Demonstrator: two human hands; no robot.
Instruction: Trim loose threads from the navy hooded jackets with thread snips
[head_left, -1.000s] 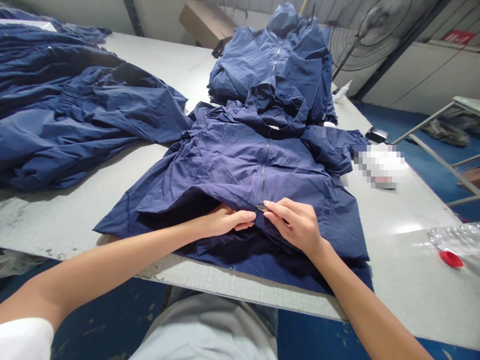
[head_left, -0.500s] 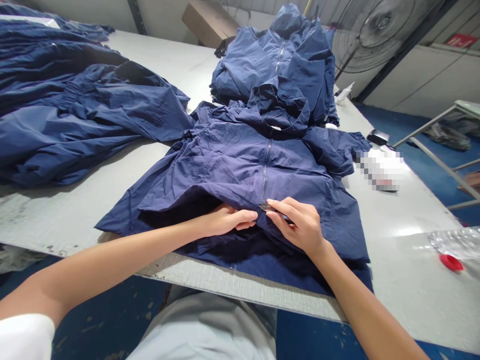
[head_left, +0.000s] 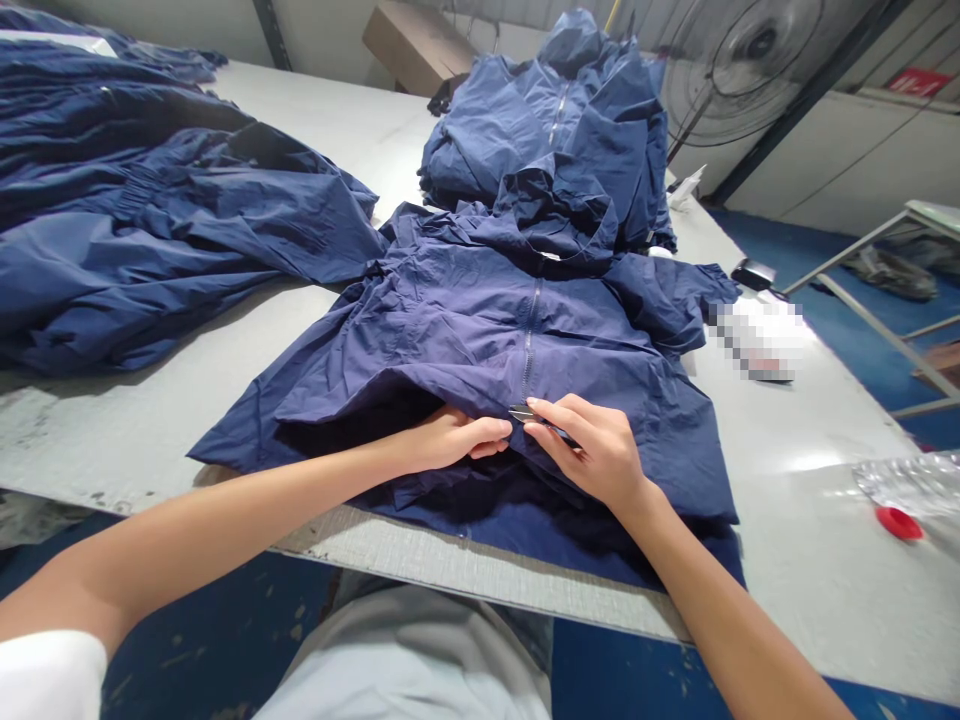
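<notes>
A navy zip-front jacket (head_left: 450, 320) lies spread in front of me, its collar end away from me. My left hand (head_left: 469, 440) is closed on the jacket's lower edge beside the bottom of the zipper (head_left: 531, 340); some fingers are hidden in the fabric. In my right hand (head_left: 589, 440) is a small pair of thread snips (head_left: 523, 412), gripped between thumb and fingers. Their metal tips point left, at the foot of the zipper, close to my left thumb. More navy fabric (head_left: 480, 540) lies beneath the jacket, reaching toward the table's front edge.
The pale table (head_left: 810, 500) carries a stack of navy jackets (head_left: 547, 110) behind and a navy garment heap (head_left: 150, 220) on the left. A clear plastic bottle with a red cap (head_left: 898, 523) lies at the right. A cardboard box (head_left: 416, 45) and a fan (head_left: 750, 60) are at the back.
My right hand and the snips have shifted very slightly left at the zipper's lower end. The left hand keeps its grip, and the jacket looks the same.
</notes>
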